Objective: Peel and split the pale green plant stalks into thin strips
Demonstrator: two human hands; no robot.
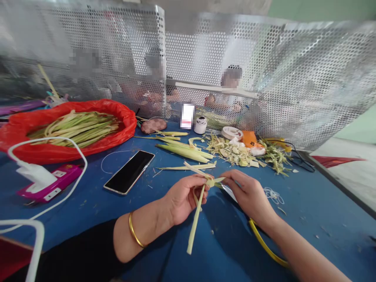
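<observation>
My left hand, with a gold bangle on the wrist, is closed on a small woven piece of pale green leaf strips. One long strip end hangs from it toward me, and another sticks out at the far side. With thumb and fingertips, my right hand pinches a strip end on the right of the piece. Beneath my right hand lies a metal blade, and a yellow handle curves out below it; they look like scissors, partly hidden. Several leaf pieces lie on the blue table beyond my hands.
At the left are a red plastic bag of long leaves, a purple power strip with a white cable, and a phone. Leaf scraps, a tape roll and thread lie right. A perforated metal screen stands behind, with people beyond.
</observation>
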